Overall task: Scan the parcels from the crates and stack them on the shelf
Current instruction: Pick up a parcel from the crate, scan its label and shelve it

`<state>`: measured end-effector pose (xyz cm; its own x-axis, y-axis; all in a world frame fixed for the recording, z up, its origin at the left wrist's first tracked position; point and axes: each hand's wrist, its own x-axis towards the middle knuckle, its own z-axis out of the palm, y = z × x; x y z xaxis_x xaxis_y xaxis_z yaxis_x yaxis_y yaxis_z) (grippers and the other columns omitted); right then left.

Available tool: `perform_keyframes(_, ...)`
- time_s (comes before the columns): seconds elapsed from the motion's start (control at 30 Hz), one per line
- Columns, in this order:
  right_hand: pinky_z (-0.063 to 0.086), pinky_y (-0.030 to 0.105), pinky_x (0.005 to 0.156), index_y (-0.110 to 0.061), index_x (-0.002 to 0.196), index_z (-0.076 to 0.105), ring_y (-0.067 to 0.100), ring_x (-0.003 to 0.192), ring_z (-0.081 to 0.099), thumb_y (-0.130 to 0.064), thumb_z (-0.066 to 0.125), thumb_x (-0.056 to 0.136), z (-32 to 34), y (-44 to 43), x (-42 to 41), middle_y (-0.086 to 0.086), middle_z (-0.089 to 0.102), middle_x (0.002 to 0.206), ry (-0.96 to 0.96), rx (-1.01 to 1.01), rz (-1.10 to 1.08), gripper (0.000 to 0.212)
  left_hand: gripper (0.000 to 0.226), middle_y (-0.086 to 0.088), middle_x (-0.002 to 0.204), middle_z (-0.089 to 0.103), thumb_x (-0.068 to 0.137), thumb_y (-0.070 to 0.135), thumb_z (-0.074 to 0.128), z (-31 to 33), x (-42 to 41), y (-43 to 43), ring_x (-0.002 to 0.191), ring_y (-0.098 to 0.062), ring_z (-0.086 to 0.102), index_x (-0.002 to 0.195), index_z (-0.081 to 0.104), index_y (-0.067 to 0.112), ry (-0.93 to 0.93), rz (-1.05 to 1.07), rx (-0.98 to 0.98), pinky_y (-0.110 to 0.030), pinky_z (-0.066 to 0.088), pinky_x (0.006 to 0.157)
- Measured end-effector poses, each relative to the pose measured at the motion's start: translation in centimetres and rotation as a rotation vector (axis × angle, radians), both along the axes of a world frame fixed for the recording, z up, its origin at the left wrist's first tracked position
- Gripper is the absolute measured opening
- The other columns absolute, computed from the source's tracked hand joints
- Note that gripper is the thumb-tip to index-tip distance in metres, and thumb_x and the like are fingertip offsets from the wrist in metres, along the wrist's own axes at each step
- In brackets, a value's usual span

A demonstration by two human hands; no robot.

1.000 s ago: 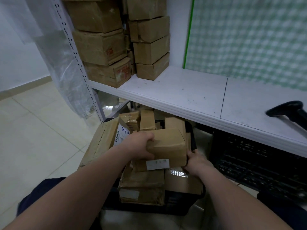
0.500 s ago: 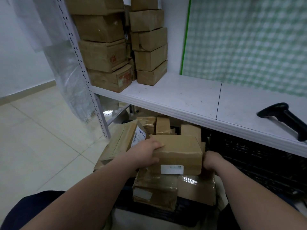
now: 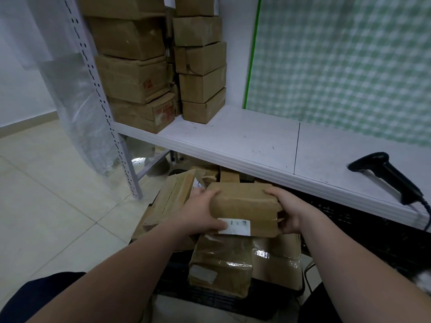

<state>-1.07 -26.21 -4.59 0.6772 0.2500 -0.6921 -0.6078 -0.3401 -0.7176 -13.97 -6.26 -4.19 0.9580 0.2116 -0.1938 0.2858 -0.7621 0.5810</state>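
Hands, two of them, grip one brown parcel from either end, just below the front edge of the white shelf. The left hand curls its fingers over the parcel's top left edge, with the thumb on the front face touching the single white label. The right hand wraps the right end, fingers over the top and thumb on the side. The parcel is lifted clear above the loose parcels in the black crate below the shelf. At least five of these show:

- two taped ones at the front
- one flat one leaning at the left
- two partly hidden under the shelf edge

A second black crate stands under the right part of the shelf.

On the shelf, at its left end, stand two stacks of cardboard boxes. The left stack shows four boxes and the right stack shows five, with the top box of each cut off by the frame. More boxes sit behind them, too hidden to count. One black scanner lies at the right end of the shelf, well apart from the stacks. Behind the shelf hangs one green checked panel, and clear plastic sheeting hangs to the left of the shelf.
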Motion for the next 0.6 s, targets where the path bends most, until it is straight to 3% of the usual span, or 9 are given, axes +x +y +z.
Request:
perform_keyframes(0.13,0.055,0.035,0.052,-0.018,0.104,0.058,0.027,0.078,0.063,-0.057,0.061,0.082,3.2,-0.7,0.1,0.013,0.059,0.095,0.032,0.077,-0.02,0.044,0.124,0.011,0.154,0.0,0.061,0.035,0.088,1.8,0.5,-0.4,0.143,-0.021,0.019,0.15,0.003,0.044,-0.196,-0.024,0.142,-0.04,0.028,0.114)
perform_keyframes(0.3,0.047,0.019,0.044,-0.012,0.112,0.06,0.014,0.061,0.06,-0.077,0.043,0.081,6.2,-2.2,1.4,0.003,0.059,0.084,-0.053,0.106,-0.036,0.073,0.115,0.006,0.148,0.012,0.067,0.036,0.083,4.0,1.8,-0.4,0.134,-0.02,0.029,0.151,0.006,0.037,-0.282,-0.037,0.101,-0.034,0.034,0.107)
perform_keyframes(0.4,0.039,0.017,0.041,-0.014,0.107,0.06,0.013,0.054,0.056,-0.074,0.04,0.085,7.6,-3.0,2.3,0.002,0.063,0.083,-0.146,0.219,-0.1,0.067,0.103,0.0,0.145,0.029,0.07,0.04,0.081,5.2,3.0,-0.5,0.13,-0.02,0.036,0.151,0.018,0.032,-0.251,0.094,-0.188,-0.035,0.034,0.108)
perform_keyframes(0.5,0.046,0.022,0.051,-0.025,0.116,0.062,0.015,0.064,0.055,-0.072,0.047,0.083,8.7,-3.1,2.8,0.002,0.064,0.099,-0.232,0.335,-0.092,0.059,0.091,0.001,0.13,0.049,0.065,0.048,0.078,6.4,4.0,-1.3,0.115,-0.021,0.053,0.144,0.036,0.029,-0.156,0.228,-0.697,-0.043,0.049,0.098)
perform_keyframes(0.6,0.052,0.031,0.069,-0.033,0.124,0.059,0.019,0.086,0.062,-0.061,0.056,0.085,9.0,-2.7,2.9,-0.002,0.066,0.106,-0.287,0.37,-0.029,0.048,0.031,-0.008,0.121,0.058,0.088,0.027,0.064,7.2,4.9,-2.8,0.113,-0.022,0.057,0.117,0.058,0.017,-0.117,0.245,-1.082,-0.042,0.053,0.094)
